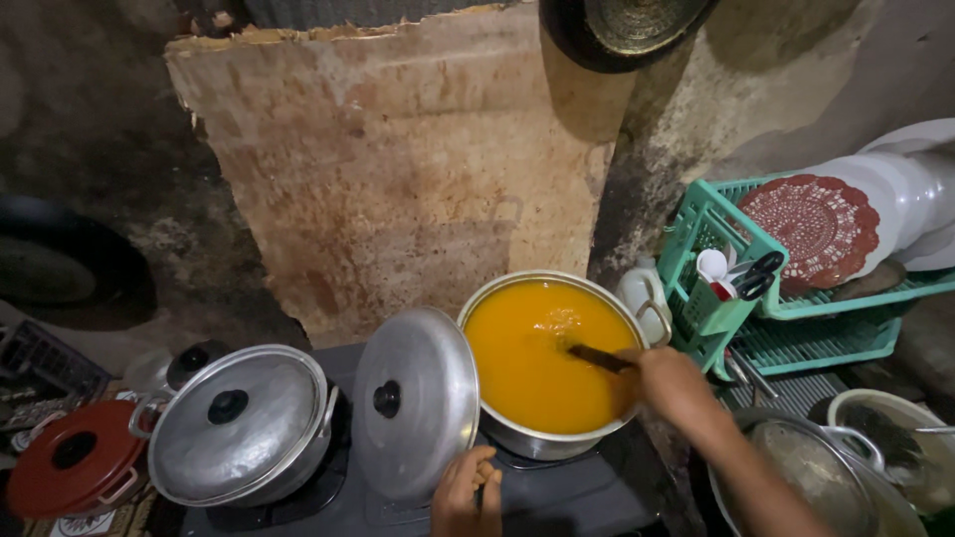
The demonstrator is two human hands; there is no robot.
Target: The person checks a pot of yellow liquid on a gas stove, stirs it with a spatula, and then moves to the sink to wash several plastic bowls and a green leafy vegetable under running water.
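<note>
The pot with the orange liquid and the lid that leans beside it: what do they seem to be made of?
Pot: probably aluminium or steel, a dull grey wall with a brighter rim.
Lid: the same kind of grey metal, brushed and matt with soft reflections; its knob is black, likely plastic.

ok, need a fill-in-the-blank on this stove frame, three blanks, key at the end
The right hand holds a dark utensil in a pot of ____ liquid.
The left hand holds the metal lid tilted against that ____.
The pot at far left has a ____ lid.
Missing: orange; pot; red
</note>
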